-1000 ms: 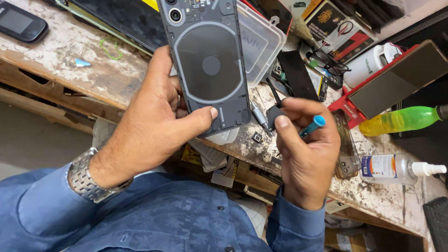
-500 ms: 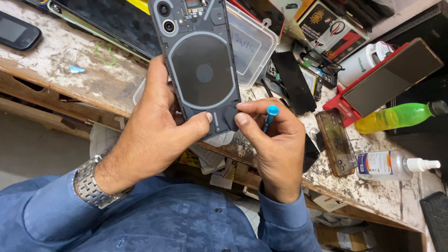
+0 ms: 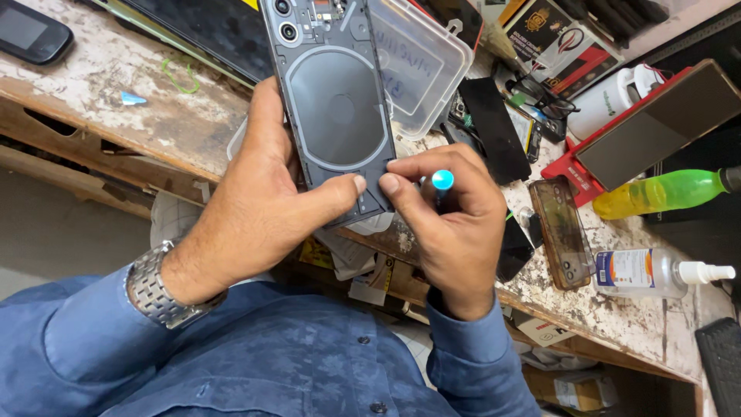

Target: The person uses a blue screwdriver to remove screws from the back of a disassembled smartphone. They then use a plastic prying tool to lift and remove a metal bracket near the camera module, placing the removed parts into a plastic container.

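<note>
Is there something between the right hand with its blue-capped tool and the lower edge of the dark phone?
Nothing visible. The right hand with the blue-capped tool already touches the lower edge of the dark phone, beside the thumb of the left hand that grips it.

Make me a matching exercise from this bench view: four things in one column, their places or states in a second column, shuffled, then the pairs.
1. dark phone
2. blue-capped tool
3. green bottle
4. clear plastic box

A. lying on its side at the bench's right
B. pinched in the right hand
C. held up by the left hand
D. behind the phone, on the bench

Pairs: 1-C, 2-B, 3-A, 4-D
</note>
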